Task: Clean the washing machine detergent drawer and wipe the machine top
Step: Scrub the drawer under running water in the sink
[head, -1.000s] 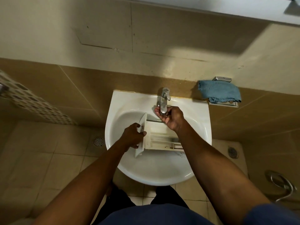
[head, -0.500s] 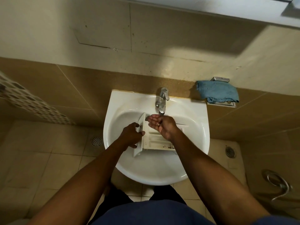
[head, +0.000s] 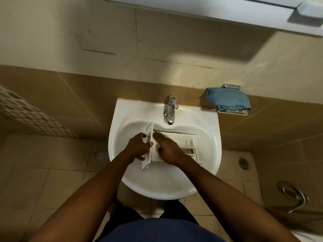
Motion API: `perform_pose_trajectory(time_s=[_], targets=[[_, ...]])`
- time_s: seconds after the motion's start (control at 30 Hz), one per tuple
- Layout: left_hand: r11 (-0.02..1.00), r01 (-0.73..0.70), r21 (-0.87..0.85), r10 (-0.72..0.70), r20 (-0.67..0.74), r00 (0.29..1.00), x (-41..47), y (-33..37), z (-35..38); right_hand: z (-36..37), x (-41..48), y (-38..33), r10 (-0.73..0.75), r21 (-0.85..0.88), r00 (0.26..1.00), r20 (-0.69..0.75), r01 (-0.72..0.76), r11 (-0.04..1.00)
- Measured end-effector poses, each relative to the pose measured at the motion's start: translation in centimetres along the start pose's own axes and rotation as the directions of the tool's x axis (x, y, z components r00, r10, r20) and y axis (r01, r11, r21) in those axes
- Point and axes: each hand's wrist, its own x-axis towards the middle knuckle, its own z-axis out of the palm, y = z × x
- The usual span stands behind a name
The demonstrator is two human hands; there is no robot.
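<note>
Left grip (head: 138, 147): your fingers are curled round the front panel (head: 146, 162) of the drawer (head: 189, 151), thumb on the near side. It holds the drawer steady inside the sink (head: 216, 140).

Right grip (head: 168, 151): palm down, lying in the drawer just beside the panel, fingers stretched out toward the far left corner. It holds nothing. The fingertips are blurred, so you are probably mid-stroke.

Change noted:
- A second ago your right grip was up at the tap (head: 170, 109).
- Half a second ago it was palm up under the spout.
- Now it is down in the drawer's left compartment.
- The left grip and the drawer have hardly moved.

Reading: the tap work looks done and you have gone over to rubbing the compartment by hand. No stream can be made out at the spout, so you cannot tell whether water is running.

Drawer orientation:
- Long axis runs left to right across the basin, the right end a little nearer you.
- Front panel at your left, standing roughly upright and seen edge-on, with its far end close below the spout.
- Back end with the small compartments at your right, uncovered and near the basin's right slope.
- Open side faces up at you.

Progress: drawer cleaning is under way. The right-hand compartments look untouched by this stroke. The blue cloth (head: 227, 100) hangs on the wall holder right of the sink, well apart from both grips. The machine top is not in view.
</note>
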Motion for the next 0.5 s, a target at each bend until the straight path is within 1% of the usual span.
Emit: perform_pose_trajectory(time_s=[0.07, 0.17, 0.2, 0.27, 0.33, 0.37, 0.43, 0.5], targets=[[1.0, -0.004, -0.009, 0.004, -0.001, 1.0, -0.1, 0.0, 0.1, 1.7, -0.7, 0.1, -0.077, -0.113, 0.995, 0.064, 0.084, 0.99], [1.0, -0.006, -0.005, 0.006, -0.006, 1.0, -0.1, -0.1, 0.1, 1.2, -1.8, 0.8, -0.138, -0.213, 0.986, 0.097, 0.156, 0.964], [1.0, -0.006, -0.004, 0.006, -0.005, 1.0, -0.2, -0.2, 0.1, 0.4, -1.9, 1.0, -0.148, -0.228, 0.985, 0.094, 0.166, 0.96], [1.0, -0.006, -0.007, 0.006, -0.004, 1.0, -0.2, -0.2, 0.1, -1.2, -1.2, 1.2, -0.121, -0.234, 0.992, 0.046, 0.128, 0.964], [1.0, -0.002, -0.011, 0.002, -0.006, 1.0, -0.2, -0.1, 0.0, -1.8, -0.1, 1.0, -0.1, -0.191, 0.995, -0.017, 0.095, 0.977], [1.0, 0.001, -0.014, -0.001, -0.011, 1.0, -0.2, -0.2, 0.0, -1.5, 0.3, 0.9, -0.105, -0.164, 0.994, -0.01, 0.102, 0.981], [1.0, 0.005, -0.021, -0.006, -0.018, 1.0, -0.3, -0.2, 0.1, 0.0, 0.4, 1.1, -0.155, -0.154, 0.986, 0.063, 0.163, 0.974], [1.0, 0.002, -0.016, -0.002, -0.016, 1.0, -0.4, -0.1, 0.2, 0.9, -0.5, 2.1, -0.194, -0.24, 0.975, 0.11, 0.215, 0.947]])
